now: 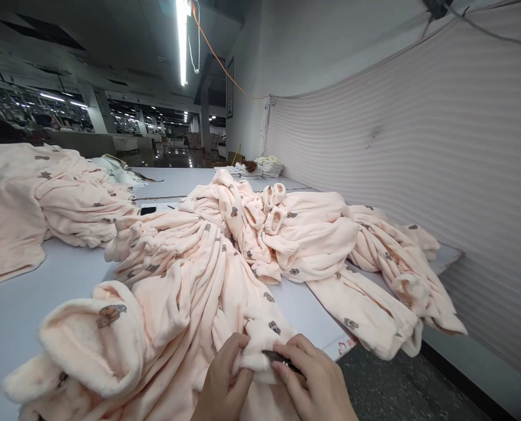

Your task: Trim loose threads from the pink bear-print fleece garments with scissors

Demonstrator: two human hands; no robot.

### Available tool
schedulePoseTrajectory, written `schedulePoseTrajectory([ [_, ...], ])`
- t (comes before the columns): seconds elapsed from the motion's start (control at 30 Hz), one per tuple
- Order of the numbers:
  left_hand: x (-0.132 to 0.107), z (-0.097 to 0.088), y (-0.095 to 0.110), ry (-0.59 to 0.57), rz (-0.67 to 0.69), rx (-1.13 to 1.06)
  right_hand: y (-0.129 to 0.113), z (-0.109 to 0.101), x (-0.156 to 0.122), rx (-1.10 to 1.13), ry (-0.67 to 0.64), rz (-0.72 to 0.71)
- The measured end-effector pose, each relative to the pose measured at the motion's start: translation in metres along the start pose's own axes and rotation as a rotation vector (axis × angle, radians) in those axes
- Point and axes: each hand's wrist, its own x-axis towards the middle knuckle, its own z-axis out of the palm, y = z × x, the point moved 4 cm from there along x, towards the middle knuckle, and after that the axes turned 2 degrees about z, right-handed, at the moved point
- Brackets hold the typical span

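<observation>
A heap of peach fleece garments (pixel 207 263) with small brown motifs lies across the white table (pixel 32 304). At the near edge my left hand (pixel 223 383) pinches a fold of the fleece, fingers closed on it. My right hand (pixel 315 383) is beside it, closed on a small dark metal tool (pixel 280 359), likely thread snips, whose tip touches the same fold. The two hands almost touch.
A second pile of the same fleece (pixel 36 199) sits at the far left. A dark phone (pixel 148 210) lies on the table behind the heap. Folded white stacks (pixel 260 168) stand at the far end. A ribbed sheet covers the wall (pixel 418 164) on the right.
</observation>
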Motion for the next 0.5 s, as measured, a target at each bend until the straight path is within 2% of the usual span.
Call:
schedulePoseTrajectory([
  [0.2, 0.0, 0.001, -0.002, -0.027, -0.014, -0.037, 0.003, 0.006, 0.0, 0.022, 0.046, 0.012],
  [0.4, 0.0, -0.002, -0.001, 0.04, 0.009, -0.069, 0.012, 0.016, -0.003, -0.039, 0.133, 0.026],
  [0.5, 0.006, 0.003, -0.005, -0.11, -0.129, -0.224, 0.017, 0.015, 0.009, -0.03, 0.213, 0.087],
])
